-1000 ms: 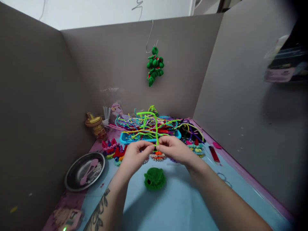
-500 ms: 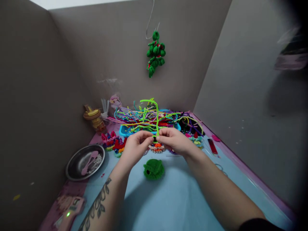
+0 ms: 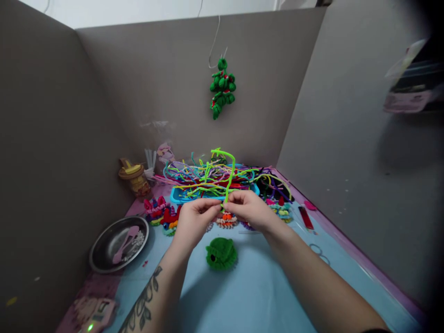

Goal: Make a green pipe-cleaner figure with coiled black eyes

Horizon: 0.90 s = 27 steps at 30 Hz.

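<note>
A bright lime-green pipe cleaner (image 3: 231, 173) rises from between my fingertips, its upper end bent over to the left. My right hand (image 3: 248, 208) pinches it near its lower end. Close beside, my left hand (image 3: 201, 217) pinches the lower part, where a small dark piece shows; the fingers mostly hide it. Below both hands, a fuzzy dark-green figure (image 3: 222, 255) with a round black spot rests on the blue table cover (image 3: 243, 291). An orange and white beaded-looking piece (image 3: 227, 220) lies just behind my fingertips.
A blue tray (image 3: 176, 196) heaped with colourful pipe cleaners stands at the back. To the left are a metal bowl (image 3: 99, 252) holding pink tweezers-like tools and white beads, and a lidded cup (image 3: 133, 178). Scissors (image 3: 319, 253) lie right. Green figures (image 3: 222, 90) hang on the back wall.
The pipe cleaner's upper part has swung right, and my fingertips now cover more of the dark piece. The whole scene sits slightly lower as my view tilts up.
</note>
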### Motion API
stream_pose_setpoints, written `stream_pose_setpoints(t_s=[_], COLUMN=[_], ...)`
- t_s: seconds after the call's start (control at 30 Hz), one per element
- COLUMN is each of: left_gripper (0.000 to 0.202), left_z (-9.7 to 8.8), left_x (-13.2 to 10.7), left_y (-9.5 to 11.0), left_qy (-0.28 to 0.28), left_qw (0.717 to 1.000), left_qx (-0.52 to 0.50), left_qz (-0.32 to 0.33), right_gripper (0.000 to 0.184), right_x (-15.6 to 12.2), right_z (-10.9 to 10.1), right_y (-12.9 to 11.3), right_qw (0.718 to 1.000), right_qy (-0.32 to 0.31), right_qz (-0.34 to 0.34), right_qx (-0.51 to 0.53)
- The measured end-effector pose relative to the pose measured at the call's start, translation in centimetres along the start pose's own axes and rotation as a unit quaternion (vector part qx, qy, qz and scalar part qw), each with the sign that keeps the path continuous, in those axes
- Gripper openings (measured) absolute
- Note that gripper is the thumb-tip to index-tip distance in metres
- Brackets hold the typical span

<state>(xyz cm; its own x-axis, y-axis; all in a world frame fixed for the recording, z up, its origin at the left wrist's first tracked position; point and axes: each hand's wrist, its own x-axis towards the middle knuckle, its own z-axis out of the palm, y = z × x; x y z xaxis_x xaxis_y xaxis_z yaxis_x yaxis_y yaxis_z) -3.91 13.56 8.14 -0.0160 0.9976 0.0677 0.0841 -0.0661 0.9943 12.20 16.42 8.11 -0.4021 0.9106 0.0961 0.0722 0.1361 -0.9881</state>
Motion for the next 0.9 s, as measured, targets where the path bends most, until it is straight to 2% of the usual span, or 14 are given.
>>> stream_pose_setpoints(t_s=[0.47, 0.73, 0.9], left_gripper=[0.014, 0.015, 0.019], left_z=[-0.17, -0.14, -0.19], left_x=[-0.17, 0.12, -0.13], left_y=[0.33, 0.31, 0.56], left_qy=[-0.022, -0.024, -0.017], left_qw=[0.997, 0.999, 0.997], left_qx=[0.067, -0.021, -0.063], left_qz=[0.021, -0.028, -0.028], right_gripper=[0.021, 0.021, 0.023], right_x=[-0.20, -0.02, -0.61], right_z=[0.13, 0.35, 0.75], right_y=[-0.14, 0.20, -0.29], right_qw=[0.997, 0.988, 0.985], right_qy=[-0.004, -0.010, -0.016], right_qz=[-0.012, -0.027, -0.033], right_qx=[-0.073, -0.153, -0.167])
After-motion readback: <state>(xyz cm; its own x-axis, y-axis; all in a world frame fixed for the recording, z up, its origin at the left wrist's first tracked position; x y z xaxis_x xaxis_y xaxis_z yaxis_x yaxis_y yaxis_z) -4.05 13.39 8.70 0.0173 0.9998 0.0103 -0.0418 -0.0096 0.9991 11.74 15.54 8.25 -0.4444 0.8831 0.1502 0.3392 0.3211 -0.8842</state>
